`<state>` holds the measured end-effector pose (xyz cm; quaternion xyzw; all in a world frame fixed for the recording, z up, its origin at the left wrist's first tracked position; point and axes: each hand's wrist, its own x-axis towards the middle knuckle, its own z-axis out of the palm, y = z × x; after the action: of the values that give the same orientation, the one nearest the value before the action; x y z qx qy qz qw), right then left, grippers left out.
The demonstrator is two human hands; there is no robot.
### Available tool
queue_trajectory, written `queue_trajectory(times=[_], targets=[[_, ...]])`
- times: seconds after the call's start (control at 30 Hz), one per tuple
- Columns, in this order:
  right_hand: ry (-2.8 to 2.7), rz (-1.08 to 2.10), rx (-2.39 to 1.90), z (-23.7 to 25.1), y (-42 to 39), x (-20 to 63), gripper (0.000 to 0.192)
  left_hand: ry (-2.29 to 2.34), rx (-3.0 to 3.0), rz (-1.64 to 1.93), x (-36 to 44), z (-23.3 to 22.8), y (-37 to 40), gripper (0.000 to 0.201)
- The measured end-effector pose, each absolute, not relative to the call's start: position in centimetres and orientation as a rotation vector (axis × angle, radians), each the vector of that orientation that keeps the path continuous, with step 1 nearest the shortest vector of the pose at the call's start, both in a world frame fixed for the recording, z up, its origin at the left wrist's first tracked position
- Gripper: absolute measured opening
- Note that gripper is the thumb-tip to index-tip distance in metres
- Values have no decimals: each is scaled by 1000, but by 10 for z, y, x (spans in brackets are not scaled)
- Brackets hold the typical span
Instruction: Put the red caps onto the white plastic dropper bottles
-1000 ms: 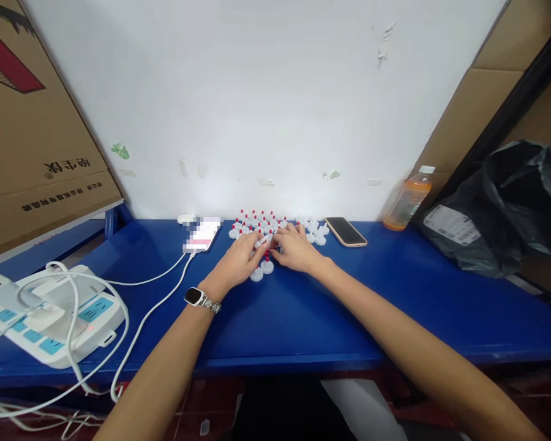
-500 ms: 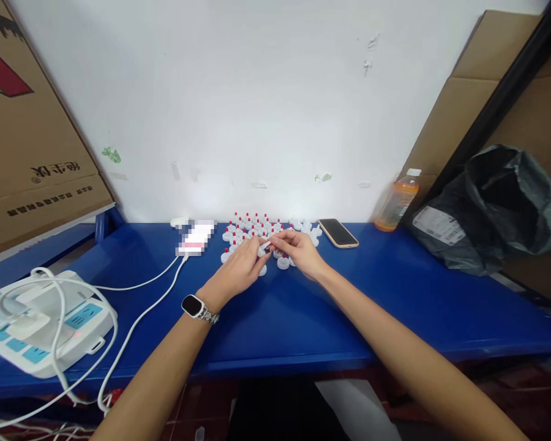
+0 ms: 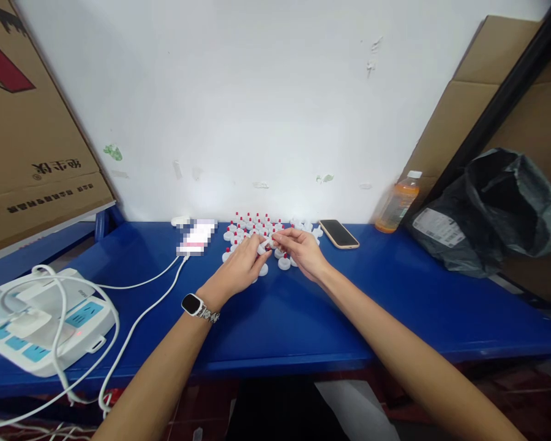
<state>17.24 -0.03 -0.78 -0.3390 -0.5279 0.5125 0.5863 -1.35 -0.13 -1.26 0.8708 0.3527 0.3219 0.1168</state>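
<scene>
Nearest, at the left, a white power strip with blue sockets (image 3: 41, 327) lay on the blue tabletop (image 3: 303, 318), white cables trailing from it. Farther in, the left hand (image 3: 239, 266), a watch on its wrist, and the right hand (image 3: 303, 251) met fingertip to fingertip, both pinching one small white plastic piece (image 3: 265, 244) held just above the surface. Around and behind them stood a cluster of small white caps with red tips (image 3: 252, 225). Beyond, near the wall, lay a dark phone in a tan case (image 3: 338, 233) and an orange drink bottle (image 3: 397, 208).
</scene>
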Motion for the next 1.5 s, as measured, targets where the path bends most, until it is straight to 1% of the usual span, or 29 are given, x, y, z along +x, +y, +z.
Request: queue_trajectory(times=[0.17,0.43,0.6,0.77,0.83,0.9,0.97,1.0,1.03,1.07,1.17,1.23,1.3,1.37,1.47,1.5], targets=[[-1282,1158,-815,-6,-3,171,36,1001,2578,933,-13,-11,-3,27],[-1350,969,-838,-7,-7,163,40,1003,2554,949,-10,-11,-5,26],[-1315,1028,-794,-6,-9,161,43,997,2531,948,-9,-9,-8,26],[-1394,1031,-775,1,-12,162,44,933,2496,959,-8,-8,-10,26],[-1457,1007,-772,2,-10,165,42,930,2496,956,-9,-10,-7,32],[-1534,939,-801,1,-7,169,38,969,2518,957,-11,-12,-3,43],[-1632,807,-886,-2,-4,174,31,1036,2542,979,-16,-13,2,58],[-1694,725,-941,-4,-3,176,27,1066,2553,994,-20,-12,4,62],[-1768,642,-997,-6,-2,179,22,1086,2565,1013,-23,-11,6,62],[-1852,565,-1048,-8,-2,181,18,1096,2577,1030,-27,-10,7,58],[-2095,343,-1140,-9,-4,184,10,1100,2604,1025,-32,-6,9,32],[-2179,194,-1172,-8,-6,186,7,1082,2615,978,-30,-5,9,22],[-2207,98,-1208,-7,-7,187,6,1052,2628,924,-26,-6,9,19],[-2212,67,-1254,-5,-7,188,6,1038,2638,887,-20,-6,8,19],[-2188,118,-1276,-5,-5,192,4,1032,2659,845,-14,-7,7,21],[-2161,148,-1276,-5,-4,195,6,1020,2669,836,-13,-7,7,22]])
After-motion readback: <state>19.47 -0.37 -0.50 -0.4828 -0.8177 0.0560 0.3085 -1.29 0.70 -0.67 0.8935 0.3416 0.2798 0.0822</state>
